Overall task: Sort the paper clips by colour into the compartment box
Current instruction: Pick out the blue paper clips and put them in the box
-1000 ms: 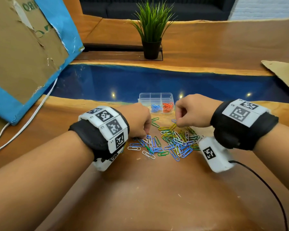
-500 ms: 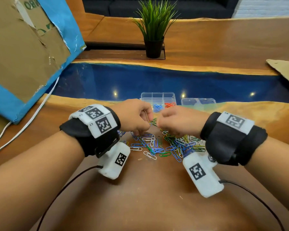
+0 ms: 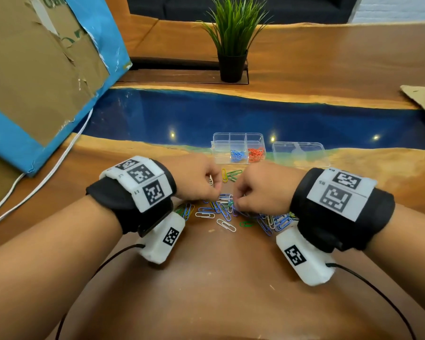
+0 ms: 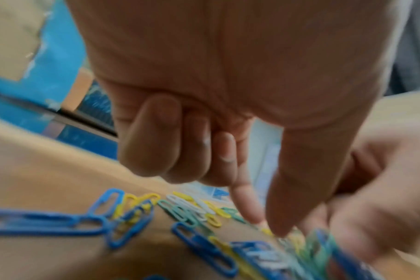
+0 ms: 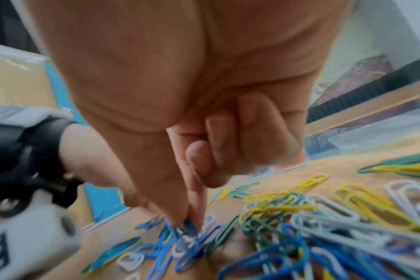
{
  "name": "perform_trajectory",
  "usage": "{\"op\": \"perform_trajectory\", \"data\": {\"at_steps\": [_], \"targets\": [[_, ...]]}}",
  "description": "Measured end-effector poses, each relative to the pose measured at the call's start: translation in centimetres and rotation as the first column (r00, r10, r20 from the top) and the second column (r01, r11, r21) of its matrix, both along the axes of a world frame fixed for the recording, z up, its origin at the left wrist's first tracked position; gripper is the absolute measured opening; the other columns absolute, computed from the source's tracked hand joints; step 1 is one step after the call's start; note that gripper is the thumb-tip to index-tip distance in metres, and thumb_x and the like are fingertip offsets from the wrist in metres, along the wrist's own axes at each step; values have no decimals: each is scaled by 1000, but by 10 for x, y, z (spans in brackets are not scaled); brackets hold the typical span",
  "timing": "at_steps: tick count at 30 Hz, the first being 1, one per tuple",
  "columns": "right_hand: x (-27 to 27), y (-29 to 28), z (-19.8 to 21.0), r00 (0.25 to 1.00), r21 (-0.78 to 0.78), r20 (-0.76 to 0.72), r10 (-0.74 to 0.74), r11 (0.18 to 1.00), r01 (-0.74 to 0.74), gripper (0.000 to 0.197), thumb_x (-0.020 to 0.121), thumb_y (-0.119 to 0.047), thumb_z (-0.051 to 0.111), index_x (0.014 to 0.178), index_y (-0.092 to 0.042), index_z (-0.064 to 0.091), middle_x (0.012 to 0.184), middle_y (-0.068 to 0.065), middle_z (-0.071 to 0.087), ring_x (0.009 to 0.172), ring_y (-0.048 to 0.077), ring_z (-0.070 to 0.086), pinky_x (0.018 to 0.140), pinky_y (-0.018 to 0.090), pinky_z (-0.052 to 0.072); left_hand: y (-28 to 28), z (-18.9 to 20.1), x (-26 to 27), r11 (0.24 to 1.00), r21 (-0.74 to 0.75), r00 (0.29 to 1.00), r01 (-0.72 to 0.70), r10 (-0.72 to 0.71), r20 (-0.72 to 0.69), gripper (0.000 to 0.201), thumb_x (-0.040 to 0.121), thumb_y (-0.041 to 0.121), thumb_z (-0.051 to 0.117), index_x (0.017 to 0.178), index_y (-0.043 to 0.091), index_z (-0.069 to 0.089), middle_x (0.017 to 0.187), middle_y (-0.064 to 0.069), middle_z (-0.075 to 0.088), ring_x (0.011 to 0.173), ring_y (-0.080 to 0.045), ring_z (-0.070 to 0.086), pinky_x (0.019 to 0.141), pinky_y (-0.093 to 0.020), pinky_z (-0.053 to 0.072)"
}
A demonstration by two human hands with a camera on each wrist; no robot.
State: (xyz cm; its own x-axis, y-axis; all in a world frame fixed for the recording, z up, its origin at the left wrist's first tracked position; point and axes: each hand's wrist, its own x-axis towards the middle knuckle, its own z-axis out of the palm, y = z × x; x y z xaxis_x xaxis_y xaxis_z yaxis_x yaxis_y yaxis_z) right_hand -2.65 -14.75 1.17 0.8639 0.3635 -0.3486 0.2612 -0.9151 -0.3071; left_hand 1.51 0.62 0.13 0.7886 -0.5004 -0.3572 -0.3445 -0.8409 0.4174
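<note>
A mixed pile of coloured paper clips (image 3: pixel 227 213) lies on the wooden table in front of the clear compartment box (image 3: pixel 221 146). The box holds blue clips (image 3: pixel 237 154) in one compartment and red clips (image 3: pixel 255 152) in the one beside it. My left hand (image 3: pixel 207 190) hovers over the pile's left side with its fingers curled, and a white clip (image 3: pixel 210 179) shows in its grip. My right hand (image 5: pixel 187 221) reaches down into the pile, thumb and forefinger pinching a blue clip (image 5: pixel 188 230). The left wrist view is blurred.
The box's clear lid (image 3: pixel 298 150) lies just right of the box. A potted plant (image 3: pixel 232 67) stands at the back, a blue and brown cardboard box (image 3: pixel 35 69) at the left with a white cable (image 3: pixel 47 175), and a cardboard piece (image 3: pixel 422 99) at the right.
My hands have drawn together over the middle of the pile. The right hand moved left and down onto the clips; the left hand lifted slightly with a white clip.
</note>
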Motion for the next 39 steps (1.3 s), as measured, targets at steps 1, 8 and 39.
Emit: {"op": "perform_trajectory", "data": {"at_steps": [1, 8, 39], "targets": [[1, -2, 1, 1000, 16, -4, -19, 1000, 19, 16, 85, -24, 59, 88, -18, 73, 69, -4, 60, 73, 14, 55, 64, 23, 44, 1, -1, -1, 997, 66, 999, 30, -32, 35, 6, 75, 26, 69, 77, 29, 63, 43, 11, 48, 44, -1, 44, 51, -21, 32], [3, -9, -3, 996, 97, -43, -80, 992, 84, 17, 80, -29, 68, 85, -14, 73, 72, -1, 67, 68, 12, 57, 66, 24, 48, -3, -1, -2, 977, 193, 990, 86, -105, 90, 14, 74, 32, 74, 86, 25, 70, 57, 8, 49, 54, -5, 46, 48, -20, 31], [5, 6, -8, 893, 362, -394, -215, 857, 366, 20, 90, -14, 39, 80, -23, 54, 56, -2, 43, 46, 14, 39, 44, 21, 34, 12, -8, -2, 681, -529, 743, -506, 33, -668, 25, 71, -3, 39, 84, 8, 57, 57, -2, 49, 46, -13, 53, 41, -21, 47]]}}
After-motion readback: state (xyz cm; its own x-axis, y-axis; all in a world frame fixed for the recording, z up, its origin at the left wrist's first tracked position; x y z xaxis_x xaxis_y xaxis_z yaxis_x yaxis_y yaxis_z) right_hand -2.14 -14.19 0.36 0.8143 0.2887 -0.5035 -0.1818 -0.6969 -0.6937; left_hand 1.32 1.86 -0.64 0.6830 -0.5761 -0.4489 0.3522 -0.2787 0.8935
